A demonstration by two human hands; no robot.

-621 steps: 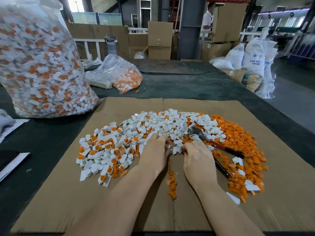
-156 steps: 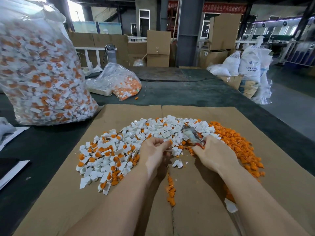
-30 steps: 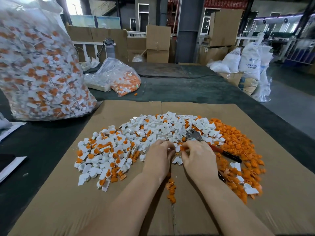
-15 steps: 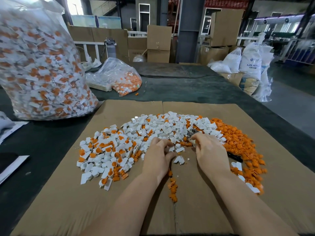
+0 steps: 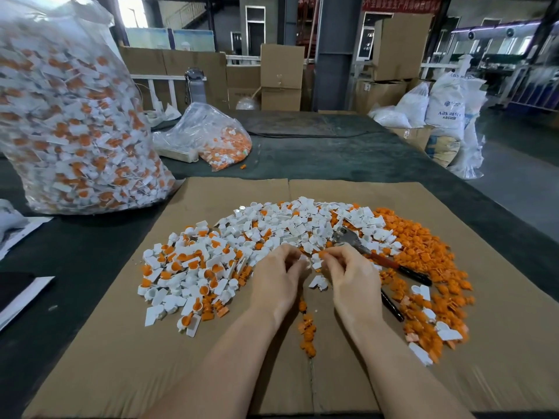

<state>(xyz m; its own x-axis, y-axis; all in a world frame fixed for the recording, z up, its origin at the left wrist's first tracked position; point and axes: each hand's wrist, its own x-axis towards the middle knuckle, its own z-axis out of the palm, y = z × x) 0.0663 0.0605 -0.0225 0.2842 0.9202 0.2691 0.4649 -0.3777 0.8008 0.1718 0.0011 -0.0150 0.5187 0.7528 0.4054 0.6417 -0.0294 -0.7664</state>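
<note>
A heap of white plastic caps with orange inserts (image 5: 211,255) lies on a flat cardboard sheet (image 5: 99,358). To its right is a pile of loose orange inserts (image 5: 423,258). My left hand (image 5: 276,285) pinches a small white cap at its fingertips. My right hand (image 5: 351,276) pinches an orange insert (image 5: 323,254) just beside it. Pliers (image 5: 378,258) with red and black handles lie on the pile to the right of my right hand, untouched. A short trail of orange inserts (image 5: 307,331) runs between my wrists.
A large clear bag of the same caps (image 5: 69,116) stands at the left on the dark table (image 5: 332,152). A smaller bag (image 5: 211,137) lies behind the cardboard. Papers (image 5: 18,294) sit at the left edge. Cartons and white sacks (image 5: 447,116) stand beyond the table.
Half a second ago my right hand was on the pliers at the pile; now it has let them lie and come back beside my left hand with an orange insert.
</note>
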